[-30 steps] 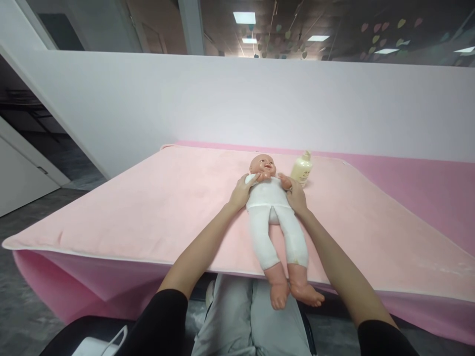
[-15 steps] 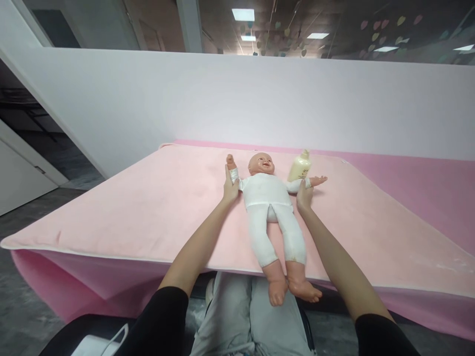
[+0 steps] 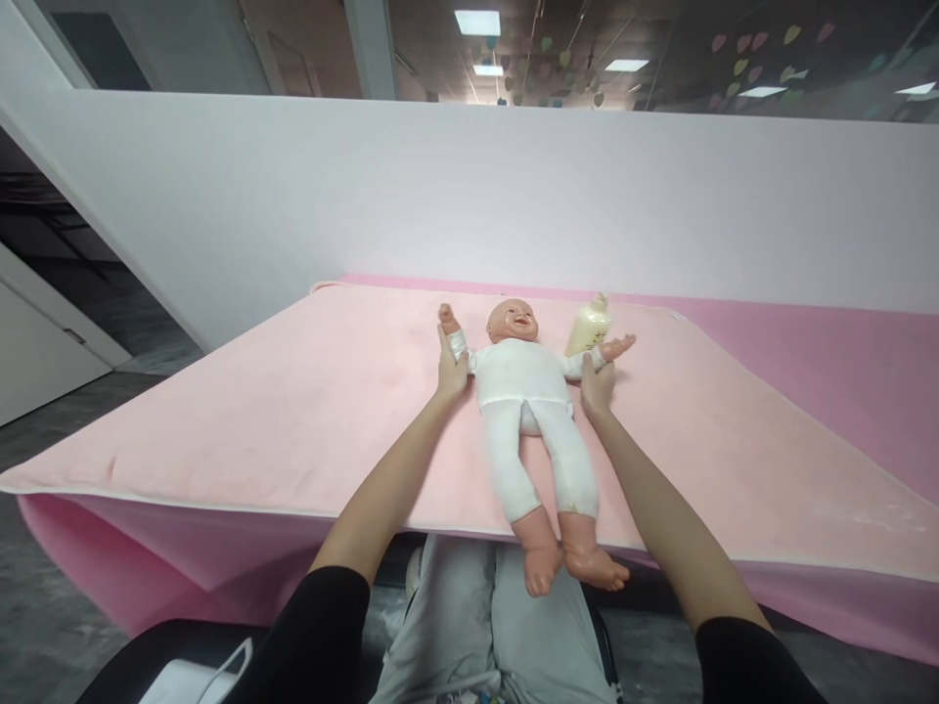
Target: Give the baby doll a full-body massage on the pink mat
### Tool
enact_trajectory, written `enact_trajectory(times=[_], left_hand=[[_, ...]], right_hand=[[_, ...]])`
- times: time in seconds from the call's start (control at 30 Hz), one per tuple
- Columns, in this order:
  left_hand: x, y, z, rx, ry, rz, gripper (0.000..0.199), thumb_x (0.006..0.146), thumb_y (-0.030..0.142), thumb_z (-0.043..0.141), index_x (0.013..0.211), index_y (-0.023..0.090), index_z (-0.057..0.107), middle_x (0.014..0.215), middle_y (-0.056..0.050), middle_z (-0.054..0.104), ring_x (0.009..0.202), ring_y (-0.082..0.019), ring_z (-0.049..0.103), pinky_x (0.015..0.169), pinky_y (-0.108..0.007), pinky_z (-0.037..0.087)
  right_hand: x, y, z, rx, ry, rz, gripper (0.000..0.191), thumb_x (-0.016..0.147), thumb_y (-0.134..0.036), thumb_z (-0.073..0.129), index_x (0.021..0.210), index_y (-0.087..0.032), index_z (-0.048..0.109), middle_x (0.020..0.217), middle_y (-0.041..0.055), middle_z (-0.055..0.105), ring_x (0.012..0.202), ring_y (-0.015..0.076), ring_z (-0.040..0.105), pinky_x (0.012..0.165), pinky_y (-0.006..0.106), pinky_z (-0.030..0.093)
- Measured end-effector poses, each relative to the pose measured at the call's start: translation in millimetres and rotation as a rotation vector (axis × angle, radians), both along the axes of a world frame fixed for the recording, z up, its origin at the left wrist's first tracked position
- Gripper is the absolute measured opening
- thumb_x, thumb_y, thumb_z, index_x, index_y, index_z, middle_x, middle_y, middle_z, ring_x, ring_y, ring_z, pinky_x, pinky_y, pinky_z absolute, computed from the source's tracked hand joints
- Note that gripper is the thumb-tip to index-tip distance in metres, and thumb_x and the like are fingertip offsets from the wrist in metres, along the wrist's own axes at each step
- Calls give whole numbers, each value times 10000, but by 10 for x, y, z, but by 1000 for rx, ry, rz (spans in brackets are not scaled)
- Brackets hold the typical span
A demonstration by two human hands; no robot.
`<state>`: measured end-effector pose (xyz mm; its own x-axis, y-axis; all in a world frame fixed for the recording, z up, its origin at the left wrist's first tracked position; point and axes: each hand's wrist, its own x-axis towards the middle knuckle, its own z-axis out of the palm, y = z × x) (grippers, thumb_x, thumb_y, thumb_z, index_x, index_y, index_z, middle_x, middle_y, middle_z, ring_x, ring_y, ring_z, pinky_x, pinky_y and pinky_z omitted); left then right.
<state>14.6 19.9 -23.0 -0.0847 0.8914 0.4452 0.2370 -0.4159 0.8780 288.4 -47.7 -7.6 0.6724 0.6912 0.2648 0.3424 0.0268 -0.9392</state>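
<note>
A baby doll [image 3: 522, 376] with a white cloth body lies face up on the pink blanket [image 3: 293, 420], its head away from me and its feet over the near edge. My left hand [image 3: 452, 370] is closed around the doll's forearm on the left, just below its raised plastic hand. On the other side my right hand [image 3: 597, 381] grips the doll's other forearm, which points outward. Right behind that arm stands a pale yellow pump bottle [image 3: 589, 325], its lower part hidden by the arm.
A white partition wall [image 3: 469, 196] rises behind the table, with glass above it. Pink cloth [image 3: 822, 362] covers the table under the blanket and hangs over the front. At lower left a white device [image 3: 187, 682] with a cable rests on something black.
The doll's arm in my right hand has tilted up slightly, its hand now higher and closer in. My left hand keeps its hold. The whole view has shifted a little.
</note>
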Motion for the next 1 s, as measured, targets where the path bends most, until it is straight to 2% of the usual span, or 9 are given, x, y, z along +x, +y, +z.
enact_trajectory(times=[0.03,0.1,0.2,0.27,0.37,0.5,0.7,0.83,1.0], left_hand=[[23,-41,19,34,101,-20,824,899,305,476,1550,215,-22,1459,-142,442,1307,-278,463,1089,-468,379],[69,-131,65,99,324,-71,712,896,271,467,1543,241,173,1441,-135,447,1328,-298,429,1094,-485,366],[124,-266,150,108,600,-101,571,906,235,449,1466,321,385,1503,-90,364,1378,-327,358,1096,-504,359],[142,-337,208,91,695,-84,542,928,211,398,1452,346,403,1529,-72,325,1384,-331,346,1082,-504,375],[141,-401,276,106,775,-85,528,945,201,363,1448,355,408,1536,-62,306,1385,-321,337,1085,-488,376],[123,-413,288,151,821,-105,505,943,232,409,1429,368,433,1530,-50,309,1380,-312,333,1112,-474,340],[109,-300,152,147,624,-117,588,912,216,436,1480,339,343,1459,-99,384,1328,-303,403,1075,-492,380],[91,-248,109,137,493,-143,633,884,198,455,1493,309,322,1375,-125,428,1287,-299,443,1070,-487,385],[82,-229,114,110,367,-120,665,887,207,425,1526,229,243,1309,-148,484,1225,-285,489,1074,-477,376]], right_hand=[[-30,-26,18,-43,-85,-5,487,860,-435,511,1223,-110,516,1166,189,635,1080,305,614,915,434,496],[-84,-71,55,-78,-296,103,440,858,-374,514,1224,-133,545,1111,157,662,1007,294,626,878,418,495],[-132,-110,97,-93,-607,276,513,818,-174,468,1327,-186,531,1171,115,643,1021,263,603,868,367,484],[-150,-118,118,-134,-751,309,587,798,-100,423,1370,-195,514,1165,110,633,999,247,593,833,338,487],[-171,-119,149,-208,-887,292,587,829,-87,390,1393,-199,502,1098,114,630,934,234,584,754,306,485],[-191,-118,169,-232,-941,297,566,853,-97,386,1399,-191,499,1086,130,624,945,234,575,739,294,466],[-170,-150,138,-124,-693,282,577,782,-118,442,1342,-208,551,1144,97,645,983,243,588,832,343,488],[-129,-123,105,-12,-440,325,483,750,-194,546,1221,-259,628,1137,51,676,1002,255,607,896,415,497],[-26,14,63,71,247,286,375,667,-196,670,1039,-173,634,964,47,685,847,199,642,793,410,580]])
